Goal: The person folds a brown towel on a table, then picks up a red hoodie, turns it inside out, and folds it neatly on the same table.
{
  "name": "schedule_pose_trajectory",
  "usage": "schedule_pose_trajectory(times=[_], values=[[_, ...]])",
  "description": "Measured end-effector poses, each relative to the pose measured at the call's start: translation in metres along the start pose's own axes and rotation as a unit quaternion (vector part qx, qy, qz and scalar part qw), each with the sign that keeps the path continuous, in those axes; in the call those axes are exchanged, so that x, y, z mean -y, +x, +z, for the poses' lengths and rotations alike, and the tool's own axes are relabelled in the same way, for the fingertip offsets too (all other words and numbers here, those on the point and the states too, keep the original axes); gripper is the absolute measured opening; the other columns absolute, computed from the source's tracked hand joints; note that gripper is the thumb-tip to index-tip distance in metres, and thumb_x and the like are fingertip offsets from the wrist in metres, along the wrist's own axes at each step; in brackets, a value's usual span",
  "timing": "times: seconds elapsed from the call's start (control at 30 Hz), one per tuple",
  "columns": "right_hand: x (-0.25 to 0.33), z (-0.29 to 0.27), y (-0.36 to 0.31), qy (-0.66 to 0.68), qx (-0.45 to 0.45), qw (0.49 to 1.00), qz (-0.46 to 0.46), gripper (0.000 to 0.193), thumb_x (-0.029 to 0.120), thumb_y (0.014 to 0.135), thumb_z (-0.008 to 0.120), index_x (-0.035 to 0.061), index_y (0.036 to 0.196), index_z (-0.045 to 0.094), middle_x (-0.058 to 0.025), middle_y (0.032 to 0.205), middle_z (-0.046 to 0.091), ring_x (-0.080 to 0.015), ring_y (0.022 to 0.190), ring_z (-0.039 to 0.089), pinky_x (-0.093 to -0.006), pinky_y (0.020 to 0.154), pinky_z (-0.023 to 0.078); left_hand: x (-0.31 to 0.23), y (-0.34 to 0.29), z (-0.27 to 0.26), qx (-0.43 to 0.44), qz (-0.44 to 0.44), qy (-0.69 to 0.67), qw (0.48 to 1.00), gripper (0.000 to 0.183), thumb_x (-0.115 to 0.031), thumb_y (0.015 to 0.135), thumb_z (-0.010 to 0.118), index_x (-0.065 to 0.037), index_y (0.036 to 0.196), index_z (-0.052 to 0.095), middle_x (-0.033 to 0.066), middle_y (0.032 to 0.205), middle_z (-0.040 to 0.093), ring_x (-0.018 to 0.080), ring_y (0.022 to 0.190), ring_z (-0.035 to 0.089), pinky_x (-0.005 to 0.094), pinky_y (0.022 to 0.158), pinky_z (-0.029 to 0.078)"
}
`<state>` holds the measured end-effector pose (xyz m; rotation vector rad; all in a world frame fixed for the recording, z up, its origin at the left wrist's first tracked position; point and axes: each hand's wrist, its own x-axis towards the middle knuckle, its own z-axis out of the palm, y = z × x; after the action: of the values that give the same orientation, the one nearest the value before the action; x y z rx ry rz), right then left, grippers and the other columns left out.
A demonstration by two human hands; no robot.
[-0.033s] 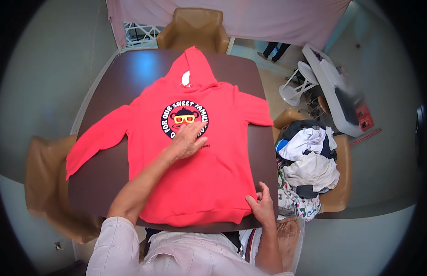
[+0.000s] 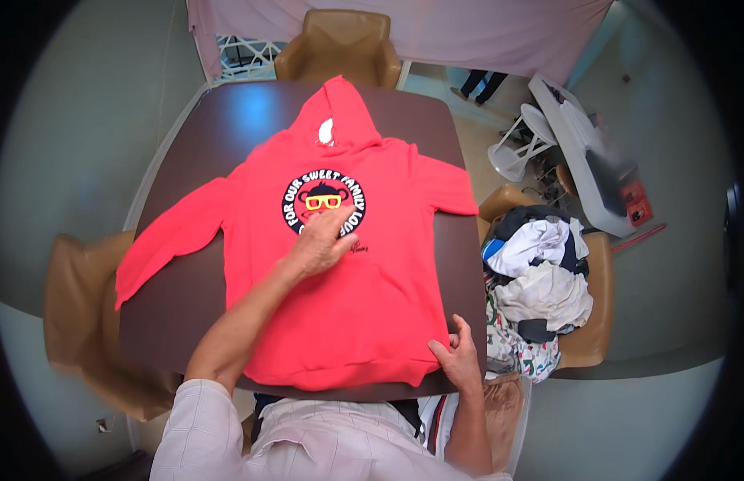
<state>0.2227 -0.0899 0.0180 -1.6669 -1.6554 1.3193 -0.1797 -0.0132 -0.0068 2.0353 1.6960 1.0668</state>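
A red hooded sweatshirt (image 2: 348, 313) lies spread front up on the dark brown table (image 2: 424, 112). Its hood points to the far side, and one sleeve stretches out to the left. The other sleeve reaches the table's right edge, where it looks short or tucked under. A round black print with a cartoon monkey in yellow glasses marks the chest. My left hand (image 2: 324, 240) rests open on the lower part of this print, fingers stretched out. By the lower right corner, my right hand (image 2: 460, 358) has its fingers apart, its thumb touching the garment's side edge.
On a tan chair (image 2: 598, 313) to the right sits a heap of crumpled clothes (image 2: 540, 289). Further tan chairs stand at the left (image 2: 83, 313) and far side (image 2: 340, 44). White stools (image 2: 520, 144) and a person's legs (image 2: 480, 86) show beyond the table.
My left hand has slid slightly toward me over the print, uncovering more of its right side and the small lettering below. My right hand stays by the lower right corner.
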Motion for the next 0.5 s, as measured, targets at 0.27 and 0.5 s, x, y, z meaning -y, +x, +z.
schedule_pose_trajectory(times=[0.27,0.5], values=[[0.007,0.001,-0.026,0.267,0.108,0.957,-0.017,0.105,-0.003,0.085,0.079,-0.001,0.17,0.018,-0.0178,0.148,0.061,-0.0223,0.128,0.065,-0.0365,0.111,0.05,-0.062,-0.19,-0.094,-0.261,-0.202,0.037,0.943,0.051,-0.007,0.101,0.071,0.002,0.149,0.055,0.0218,0.133,0.067,0.0278,0.11,0.071,0.0377,0.093,0.058],[0.014,0.011,-0.037,0.264,0.108,0.958,0.0,0.102,-0.005,0.083,0.076,-0.0007,0.17,0.022,-0.0201,0.168,0.039,-0.0266,0.144,0.053,-0.0377,0.117,0.047,-0.109,-0.33,-0.057,-0.29,-0.419,-0.238,0.827,0.066,-0.005,0.103,0.067,0.004,0.16,0.036,0.0142,0.136,0.062,0.011,0.092,0.066,0.026,0.079,0.056]])
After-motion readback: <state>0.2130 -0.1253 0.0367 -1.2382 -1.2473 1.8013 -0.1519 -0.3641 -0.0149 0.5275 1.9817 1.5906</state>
